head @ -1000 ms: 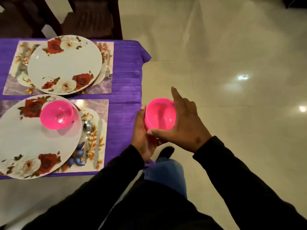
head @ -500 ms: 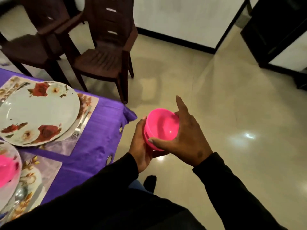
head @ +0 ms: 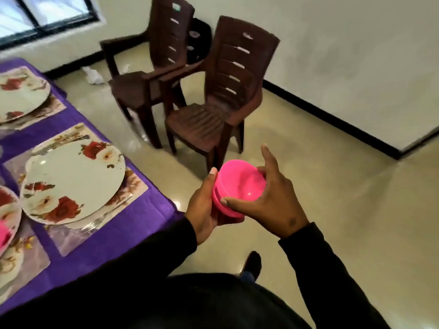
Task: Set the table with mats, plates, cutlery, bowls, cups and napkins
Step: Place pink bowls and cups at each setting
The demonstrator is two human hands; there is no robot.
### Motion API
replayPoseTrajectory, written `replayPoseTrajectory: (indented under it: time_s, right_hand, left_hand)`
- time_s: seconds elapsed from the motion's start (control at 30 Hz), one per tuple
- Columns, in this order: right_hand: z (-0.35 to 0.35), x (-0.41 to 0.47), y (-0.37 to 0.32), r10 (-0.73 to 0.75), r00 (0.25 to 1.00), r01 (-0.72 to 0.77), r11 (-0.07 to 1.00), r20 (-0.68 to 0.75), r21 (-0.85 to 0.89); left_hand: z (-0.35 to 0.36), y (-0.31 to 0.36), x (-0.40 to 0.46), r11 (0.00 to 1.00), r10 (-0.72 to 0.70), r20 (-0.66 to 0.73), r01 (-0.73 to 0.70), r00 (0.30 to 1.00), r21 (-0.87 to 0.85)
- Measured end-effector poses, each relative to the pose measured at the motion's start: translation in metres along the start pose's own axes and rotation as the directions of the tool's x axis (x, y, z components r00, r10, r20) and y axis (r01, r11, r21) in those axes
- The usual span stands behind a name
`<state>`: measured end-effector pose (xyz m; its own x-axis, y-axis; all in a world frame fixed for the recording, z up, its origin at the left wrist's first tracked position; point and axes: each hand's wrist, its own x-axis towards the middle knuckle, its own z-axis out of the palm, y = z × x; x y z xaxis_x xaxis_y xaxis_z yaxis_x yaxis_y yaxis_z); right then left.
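From the head view, a stack of pink plastic bowls (head: 240,186) is hanging off the table's right edge, over the floor. It is looking light, stiff and a little slick, best taken by the rim. The left hand (head: 204,205) is cupping the stack from below, thumb up its side. The right hand (head: 268,198) is pinching the top bowl's rim, index finger sticking up.
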<state>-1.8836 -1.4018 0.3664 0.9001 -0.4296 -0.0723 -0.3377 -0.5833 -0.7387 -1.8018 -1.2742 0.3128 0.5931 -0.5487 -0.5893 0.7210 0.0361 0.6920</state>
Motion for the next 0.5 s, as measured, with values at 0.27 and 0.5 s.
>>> replayPoseTrajectory:
  time_s: [0.27, 0.5]
  right_hand:
    - [-0.015, 0.157, 0.006, -0.302, 0.898, 0.322, 0.947, 0.319, -0.012]
    - [0.018, 0.245, -0.048, -0.454, 0.738, 0.504, 0.863, 0.499, 0.039]
  left_hand:
    - [0.030, 0.058, 0.074, 0.960, 0.080, -0.424, -0.185, 0.902, -0.212]
    - [0.001, 0.104, 0.107, 0.860, 0.175, -0.613, -0.423, 0.770, -0.286]
